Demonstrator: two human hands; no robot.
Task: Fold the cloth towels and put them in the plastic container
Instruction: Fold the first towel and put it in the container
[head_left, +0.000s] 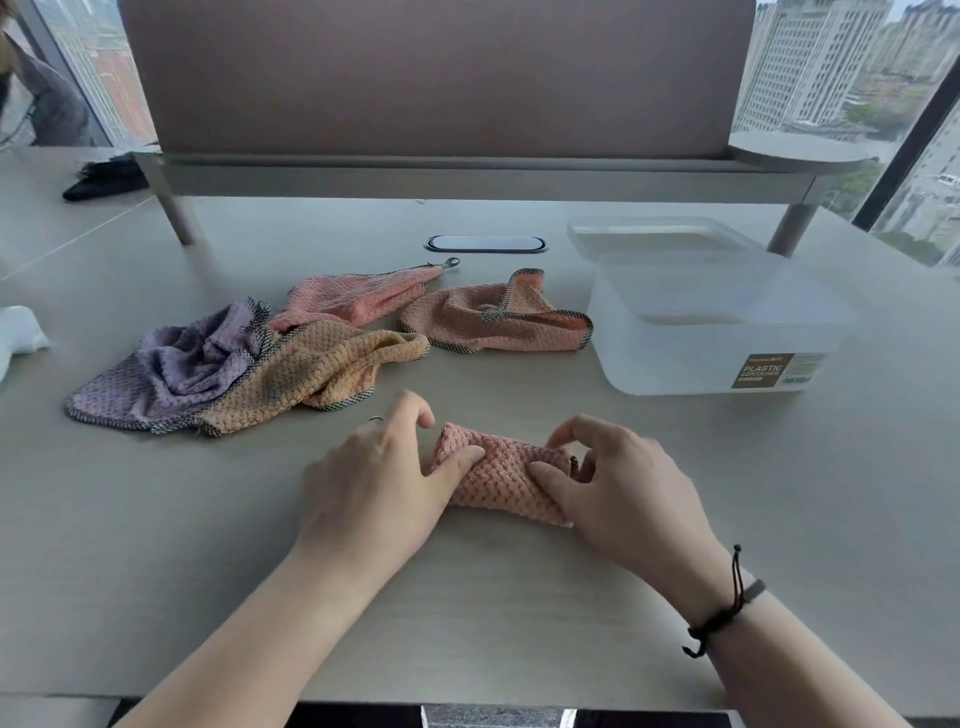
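Observation:
A small folded pink towel (506, 475) lies on the table near its front edge, between my two hands. My left hand (384, 483) grips its left end, thumb laid on top. My right hand (618, 478) pinches its right end with curled fingers. Behind it lie several unfolded towels: a purple one (176, 369), an orange one (306, 382), a pink one (358, 299) and another pink one (493, 319). The translucent plastic container (691, 358) stands open at the right, with nothing visible inside.
The container's lid (654, 236) lies just behind the box. A raised shelf on metal legs (483, 171) spans the back of the table, with a cable port (485, 243) below it. A white object (18, 332) sits at the left edge, a black item (106, 179) far left.

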